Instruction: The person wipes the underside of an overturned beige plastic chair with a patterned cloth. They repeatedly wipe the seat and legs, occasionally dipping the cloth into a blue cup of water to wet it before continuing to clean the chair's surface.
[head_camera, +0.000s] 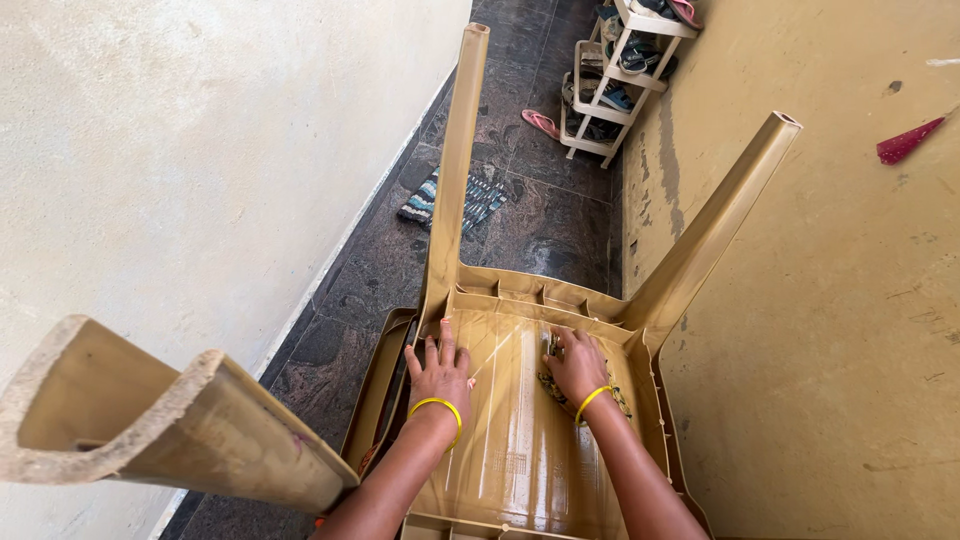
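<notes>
A tan plastic chair (520, 440) lies upside down in front of me, its legs pointing away and up. My left hand (438, 372) rests flat on the underside of the seat near the left far leg (455, 170), fingers spread. My right hand (578, 364) presses a dark scrubbing pad (548, 383) against the seat's underside near the right far leg (715, 225). Both wrists wear yellow bangles. A near chair leg (150, 420) juts toward the camera at lower left.
I am in a narrow passage with a white wall on the left and a tan wall on the right. The dark stone floor holds a striped mat (452, 198), a pink sandal (541, 122) and a white shoe rack (620, 75) at the far end.
</notes>
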